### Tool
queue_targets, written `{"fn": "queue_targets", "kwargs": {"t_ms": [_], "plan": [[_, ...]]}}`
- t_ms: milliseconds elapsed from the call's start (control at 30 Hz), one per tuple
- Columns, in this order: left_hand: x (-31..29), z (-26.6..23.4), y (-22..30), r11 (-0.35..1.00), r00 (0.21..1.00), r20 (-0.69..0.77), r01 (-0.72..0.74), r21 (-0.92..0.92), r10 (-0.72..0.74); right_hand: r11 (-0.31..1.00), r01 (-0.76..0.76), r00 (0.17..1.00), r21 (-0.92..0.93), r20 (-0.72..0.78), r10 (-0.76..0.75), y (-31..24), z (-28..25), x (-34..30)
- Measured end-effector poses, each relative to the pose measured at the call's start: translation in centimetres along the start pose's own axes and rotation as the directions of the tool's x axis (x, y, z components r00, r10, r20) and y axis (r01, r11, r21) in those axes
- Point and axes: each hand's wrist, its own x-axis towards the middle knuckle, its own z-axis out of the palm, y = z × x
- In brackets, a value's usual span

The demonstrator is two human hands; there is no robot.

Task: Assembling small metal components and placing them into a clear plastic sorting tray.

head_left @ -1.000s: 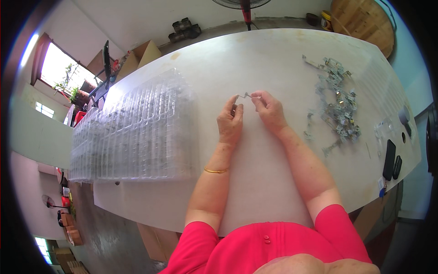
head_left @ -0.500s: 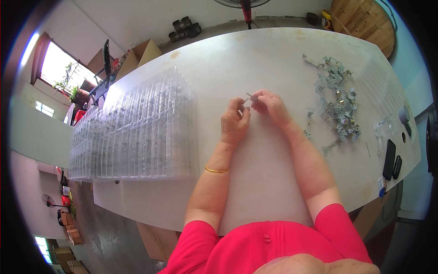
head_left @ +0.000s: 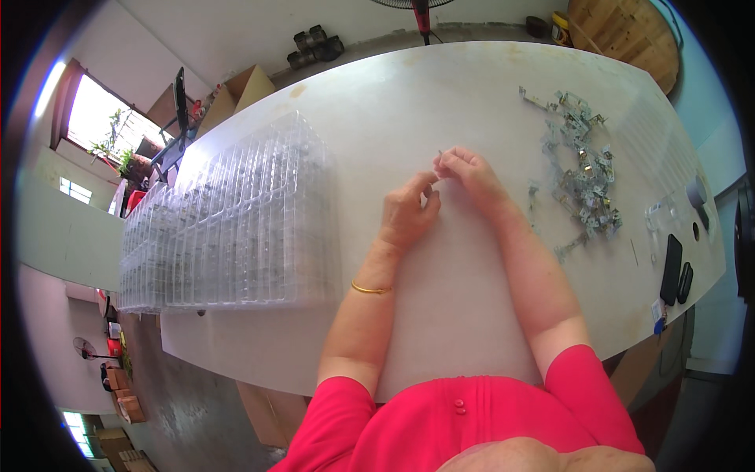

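Above the middle of the white table, my two hands meet at the fingertips. My right hand (head_left: 470, 175) is closed in a pinch on a small metal piece (head_left: 440, 153), whose thin grey tip pokes out past the fingers; the rest of it is hidden. Just to the left, my left hand (head_left: 407, 211) has its fingers curled in against the right fingertips, the thumb bent below them. What lies between the left fingers is too small to make out. On the right of the table lies a loose heap of small metal brackets (head_left: 586, 169), silvery with some brass-coloured bits.
Clear plastic blister trays (head_left: 244, 220) stand in a wide stack on the left. A thin rod (head_left: 635, 252), a black phone-like slab (head_left: 671, 270), a dark oblong case (head_left: 685, 283) and a grey round-headed object (head_left: 697, 193) lie by the right edge of the white table (head_left: 440, 315).
Both hands have come closer together and shifted slightly. The metal piece, which showed between the fingertips, is now mostly covered. The view has tilted a little; the heap and trays stay put.
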Motion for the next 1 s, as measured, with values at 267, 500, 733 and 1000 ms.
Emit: {"fn": "queue_targets", "kwargs": {"t_ms": [267, 500, 733, 1000], "plan": [[0.2, 0.0, -1.6, 0.861, 0.933, -0.034, 0.316, -0.399, -0.358, 0.976, 0.136, 0.990, 0.170, 0.001, -0.138, -0.2, 0.9, -0.4], [0.5, -1.0, -0.8, 0.773, 0.878, 0.067, 0.451, -0.446, -0.474, 0.964, 0.252, 0.967, -0.090, 0.055, -0.247, 0.2, 1.8, -0.7], [0.8, -2.1, -0.8, 0.459, 0.892, 0.170, 0.370, -0.808, -0.418, 0.993, 0.107, 0.982, -0.053, -0.149, -0.114, 0.1, 1.6, -0.5], [0.8, -1.0, -1.2, 0.617, 0.951, 0.078, 0.255, -0.744, -0.300, 0.887, 0.057, 0.994, 0.459, -0.114, -0.005, 0.8, 0.7, 0.1]]}}
